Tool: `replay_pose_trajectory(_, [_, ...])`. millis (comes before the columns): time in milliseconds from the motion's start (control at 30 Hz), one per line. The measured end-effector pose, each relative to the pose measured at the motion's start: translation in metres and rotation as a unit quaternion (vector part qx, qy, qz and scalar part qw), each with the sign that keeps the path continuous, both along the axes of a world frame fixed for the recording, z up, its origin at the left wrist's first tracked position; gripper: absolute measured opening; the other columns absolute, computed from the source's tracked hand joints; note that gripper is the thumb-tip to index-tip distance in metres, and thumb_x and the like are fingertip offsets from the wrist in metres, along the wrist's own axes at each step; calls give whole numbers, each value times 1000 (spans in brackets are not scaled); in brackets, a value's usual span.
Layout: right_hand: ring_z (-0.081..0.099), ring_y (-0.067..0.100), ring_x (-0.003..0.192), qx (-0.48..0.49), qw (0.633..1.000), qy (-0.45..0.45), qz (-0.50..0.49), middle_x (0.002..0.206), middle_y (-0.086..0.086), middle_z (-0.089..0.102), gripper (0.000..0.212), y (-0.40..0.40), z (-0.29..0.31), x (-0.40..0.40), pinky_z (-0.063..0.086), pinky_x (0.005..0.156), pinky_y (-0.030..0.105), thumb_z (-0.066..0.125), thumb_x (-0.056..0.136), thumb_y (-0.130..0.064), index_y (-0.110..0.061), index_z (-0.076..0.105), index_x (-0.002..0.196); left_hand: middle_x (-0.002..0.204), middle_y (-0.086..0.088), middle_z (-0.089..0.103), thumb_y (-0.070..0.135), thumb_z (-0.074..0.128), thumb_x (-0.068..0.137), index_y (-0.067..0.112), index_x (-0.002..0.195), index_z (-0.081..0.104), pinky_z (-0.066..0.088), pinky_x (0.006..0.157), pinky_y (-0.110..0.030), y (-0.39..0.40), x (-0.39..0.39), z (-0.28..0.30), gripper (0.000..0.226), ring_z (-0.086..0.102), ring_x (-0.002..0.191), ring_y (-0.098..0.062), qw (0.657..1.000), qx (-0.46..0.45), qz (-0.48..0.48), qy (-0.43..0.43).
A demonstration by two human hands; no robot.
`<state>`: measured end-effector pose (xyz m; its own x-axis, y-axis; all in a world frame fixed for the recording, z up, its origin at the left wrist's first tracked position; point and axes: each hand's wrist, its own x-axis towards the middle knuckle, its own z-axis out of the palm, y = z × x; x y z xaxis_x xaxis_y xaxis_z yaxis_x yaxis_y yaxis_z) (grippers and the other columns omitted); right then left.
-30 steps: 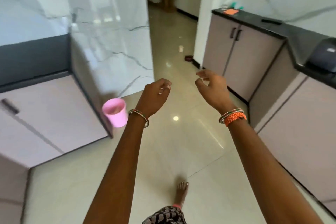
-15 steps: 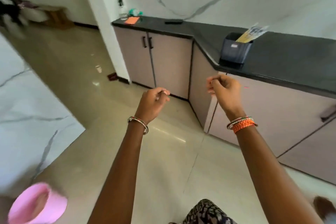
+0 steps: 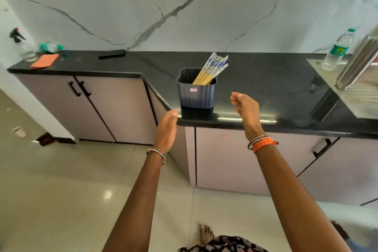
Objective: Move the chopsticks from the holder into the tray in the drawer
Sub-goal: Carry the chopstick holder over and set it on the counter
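A dark blue-grey holder stands near the front edge of the black countertop. A bundle of chopsticks with yellow shafts and blue-and-white tops leans to the right inside it. My left hand is raised below and left of the holder, fingers straight and empty. My right hand hovers just right of the holder, fingers loosely curled, holding nothing. Neither hand touches the holder. No open drawer or tray shows.
Pale pink cabinet fronts with black handles run under the counter. A plastic water bottle and a steel rack are at the right. An orange cloth, a spray bottle and a dark flat object lie at the left.
The view has swung right from the hallway floor to face the counter and holder. Both hands have come up close to the holder, and my left hand has opened out.
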<state>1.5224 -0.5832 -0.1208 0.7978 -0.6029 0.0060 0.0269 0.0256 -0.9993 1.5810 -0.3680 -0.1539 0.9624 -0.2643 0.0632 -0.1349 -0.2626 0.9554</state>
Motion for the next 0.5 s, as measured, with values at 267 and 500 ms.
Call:
replay_pose_trajectory(267, [26,15,143,82,992,92,31,155,1,29,51,-36,-49,120,18,114,28,28,101,-40,-16,32,146,154,-4,27,37,23,100,19,144,29,18,117,-40,-49,117,-13,48,24,142,-18,977,-139,61,148])
replay_pose_trajectory(500, [59,18,118,160,982,73,61,120,0,68,44,-29,-71,182,44,105,40,35,95,-47,-24,66,115,142,-10,48,36,30,96,12,133,48,26,116,-45,-72,208,-26,48,41,134,-28,892,-322,94,304])
